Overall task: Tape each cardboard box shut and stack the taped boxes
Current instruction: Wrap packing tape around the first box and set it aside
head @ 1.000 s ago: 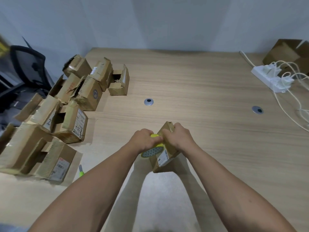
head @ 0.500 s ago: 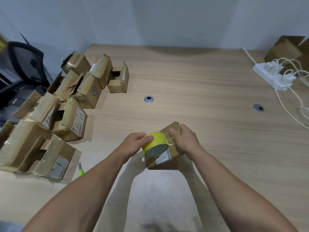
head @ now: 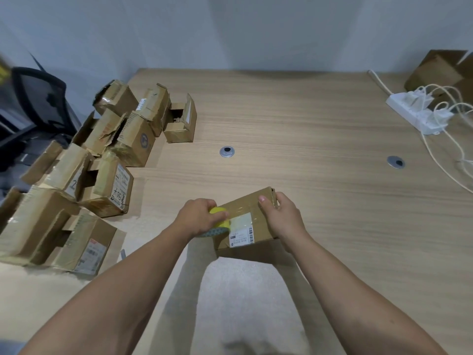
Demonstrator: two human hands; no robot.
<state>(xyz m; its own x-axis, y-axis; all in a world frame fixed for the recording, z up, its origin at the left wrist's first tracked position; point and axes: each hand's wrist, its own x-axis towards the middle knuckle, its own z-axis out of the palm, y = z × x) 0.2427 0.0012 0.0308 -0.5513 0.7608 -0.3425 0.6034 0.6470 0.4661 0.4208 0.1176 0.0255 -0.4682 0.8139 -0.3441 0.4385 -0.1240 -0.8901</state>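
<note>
A small cardboard box [head: 252, 213] with a white barcode label lies on the wooden table [head: 320, 129] right in front of me. My right hand [head: 282, 216] grips its right end, thumb on top. My left hand [head: 198, 217] holds a yellow tape roll [head: 220, 221] against the box's left side. A strip of clear tape runs from the roll across the top of the box.
Several open, worn cardboard boxes [head: 107, 180] are heaped along the table's left side. A white power strip [head: 419, 114] with cables and a brown box [head: 445, 70] sit at the far right. Two metal grommets [head: 227, 151] dot the table. A black chair [head: 38, 98] stands at left.
The box has been laid flatter with its label side up. My left hand has drawn the roll leftwards and a strip of tape now lies across the box.
</note>
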